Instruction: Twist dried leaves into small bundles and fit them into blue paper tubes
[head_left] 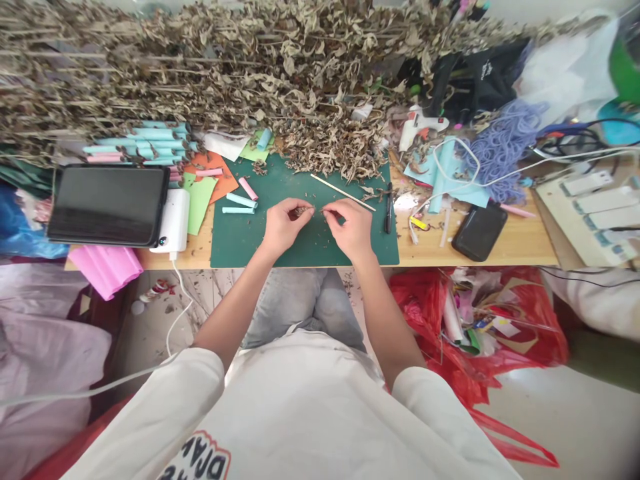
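Over the green cutting mat (240, 243) my two hands face each other, fingertips a short way apart. My left hand (284, 229) is closed, with some brown dried leaf bits (300, 211) showing between thumb and curled fingers. Thumb and forefinger of my right hand (351, 230) are pinched together; whatever is between them is too small to name. Beyond the hands lie a thin wooden stick (344, 193) and a heap of dried leaves (327, 143). Small blue paper rolls (239, 210) and a pink one (248, 189) lie left of my left hand. A black pen (389, 208) rests at the mat's right edge.
Dried plant stalks (200, 60) cover the back. At left are a tablet-like black screen (110, 205), a white power bank (173, 220) and stacked blue rolls (150, 141). A glue gun (420, 127), blue cord (505, 147) and black phone (480, 231) lie right. Below hangs a red bag (530, 313).
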### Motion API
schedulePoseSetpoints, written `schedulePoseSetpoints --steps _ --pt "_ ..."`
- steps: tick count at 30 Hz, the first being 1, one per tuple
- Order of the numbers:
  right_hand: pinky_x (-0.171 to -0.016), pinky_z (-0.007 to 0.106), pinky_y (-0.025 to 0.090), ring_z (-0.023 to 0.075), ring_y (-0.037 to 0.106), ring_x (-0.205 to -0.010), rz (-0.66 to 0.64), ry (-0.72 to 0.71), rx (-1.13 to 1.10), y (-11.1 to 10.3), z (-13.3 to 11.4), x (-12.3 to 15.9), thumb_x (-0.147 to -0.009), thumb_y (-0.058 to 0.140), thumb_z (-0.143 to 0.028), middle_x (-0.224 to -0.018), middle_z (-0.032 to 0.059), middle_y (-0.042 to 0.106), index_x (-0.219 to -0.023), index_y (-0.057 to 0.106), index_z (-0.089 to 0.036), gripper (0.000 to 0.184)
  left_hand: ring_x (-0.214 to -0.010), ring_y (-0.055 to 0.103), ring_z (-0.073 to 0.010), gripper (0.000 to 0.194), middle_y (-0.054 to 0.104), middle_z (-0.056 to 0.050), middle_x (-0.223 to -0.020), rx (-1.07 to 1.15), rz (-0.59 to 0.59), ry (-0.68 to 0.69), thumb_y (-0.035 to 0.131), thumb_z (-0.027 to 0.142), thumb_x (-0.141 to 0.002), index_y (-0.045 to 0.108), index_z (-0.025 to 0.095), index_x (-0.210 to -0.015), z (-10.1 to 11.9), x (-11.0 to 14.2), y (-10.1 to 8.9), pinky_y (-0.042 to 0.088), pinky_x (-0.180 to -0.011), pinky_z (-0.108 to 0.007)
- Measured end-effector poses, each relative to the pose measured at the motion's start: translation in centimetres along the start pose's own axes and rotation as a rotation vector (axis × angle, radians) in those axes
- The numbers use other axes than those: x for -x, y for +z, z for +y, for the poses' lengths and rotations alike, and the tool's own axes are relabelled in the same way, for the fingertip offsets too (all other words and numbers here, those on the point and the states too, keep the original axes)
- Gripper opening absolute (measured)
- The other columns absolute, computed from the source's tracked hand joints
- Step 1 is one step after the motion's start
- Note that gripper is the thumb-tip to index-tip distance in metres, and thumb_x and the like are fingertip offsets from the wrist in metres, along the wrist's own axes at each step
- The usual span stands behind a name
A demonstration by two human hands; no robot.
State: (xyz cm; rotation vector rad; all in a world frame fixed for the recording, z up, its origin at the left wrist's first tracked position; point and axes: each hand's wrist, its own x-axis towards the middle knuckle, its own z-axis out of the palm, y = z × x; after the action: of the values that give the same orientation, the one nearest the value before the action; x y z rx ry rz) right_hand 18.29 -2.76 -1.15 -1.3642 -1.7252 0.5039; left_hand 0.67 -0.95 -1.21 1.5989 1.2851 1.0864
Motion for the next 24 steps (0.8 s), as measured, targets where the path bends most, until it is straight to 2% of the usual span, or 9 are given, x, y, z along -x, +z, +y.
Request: schedulePoseSetpoints --steps 4,9,13,17,20,24 --pt "-0.082 0.035 0.056 0.0187 0.068 -0.083 -0.063 0.023 0.0 0.0 0.7 0.0 -0.088 0.057 -0.014 -0.092 0.0043 0.075 -0.093 0.074 -0.023 0.02 -0.076 0.061 -0.0139 0.022 0.068 -0.006 -0.096 -0.074 -0.031 0.034 0.08 0.026 -0.074 0.077 0.02 -0.096 -0.3 0.0 -0.3 0.051 -0.071 -0.027" --pt "-0.088 0.037 0.056 0.0204 0.07 -0.093 -0.066 0.009 0.006 -0.1 0.8 0.0 -0.09 0.049 -0.011 -0.098 0.0046 0.076 -0.093 0.077 -0.024 0.031 -0.086 0.065 -0.0146 0.021 0.067 -0.007 -0.105 -0.009 -0.045 0.018 0.07 0.024 -0.083 0.076 0.02 -0.103 0.0 0.1 -0.4 0.055 -0.076 -0.027" --pt "-0.087 0.038 0.058 0.0205 0.07 -0.092 -0.069 0.013 -0.005 0.0 0.3 -0.1 -0.089 0.052 -0.012 -0.101 0.0066 0.075 -0.101 0.076 -0.022 0.029 -0.086 0.067 -0.0153 0.025 0.072 -0.007 -0.1 0.148 -0.056 -0.052 0.07 0.024 -0.081 0.073 0.017 -0.105 -0.4 -0.1 -0.1 0.056 -0.079 -0.027" --pt "-0.078 0.032 0.061 0.0162 0.071 -0.083 -0.064 0.107 -0.234 0.2 -0.5 0.0 -0.086 0.066 -0.021 -0.102 0.005 0.075 -0.113 0.073 -0.023 0.028 -0.082 0.068 -0.0143 0.026 0.073 -0.005 -0.092 0.313 -0.064 -0.117 0.078 0.028 -0.076 0.072 0.016 -0.098 -0.7 -0.2 0.3 0.056 -0.08 -0.028" --pt "-0.079 0.031 0.062 0.0153 0.071 -0.085 -0.081 0.117 -0.348 0.4 -0.8 -0.1 -0.086 0.068 -0.024 -0.102 0.0036 0.076 -0.106 0.075 -0.024 0.022 -0.077 0.068 -0.0127 0.03 0.072 -0.003 -0.086 0.438 -0.083 -0.183 0.083 0.035 -0.073 0.072 0.016 -0.094 -0.5 -0.2 0.4 0.057 -0.076 -0.027" --pt "-0.076 0.031 0.061 0.0159 0.071 -0.082 0.007 0.131 -0.29 0.5 -0.9 -0.2 -0.087 0.068 -0.028 -0.093 0.0028 0.077 -0.091 0.078 -0.024 0.011 -0.073 0.068 -0.0105 0.036 0.072 -0.002 -0.085 0.587 -0.131 -0.28 0.085 0.041 -0.071 0.072 0.017 -0.095 -0.1 -0.1 0.3 0.058 -0.075 -0.026"
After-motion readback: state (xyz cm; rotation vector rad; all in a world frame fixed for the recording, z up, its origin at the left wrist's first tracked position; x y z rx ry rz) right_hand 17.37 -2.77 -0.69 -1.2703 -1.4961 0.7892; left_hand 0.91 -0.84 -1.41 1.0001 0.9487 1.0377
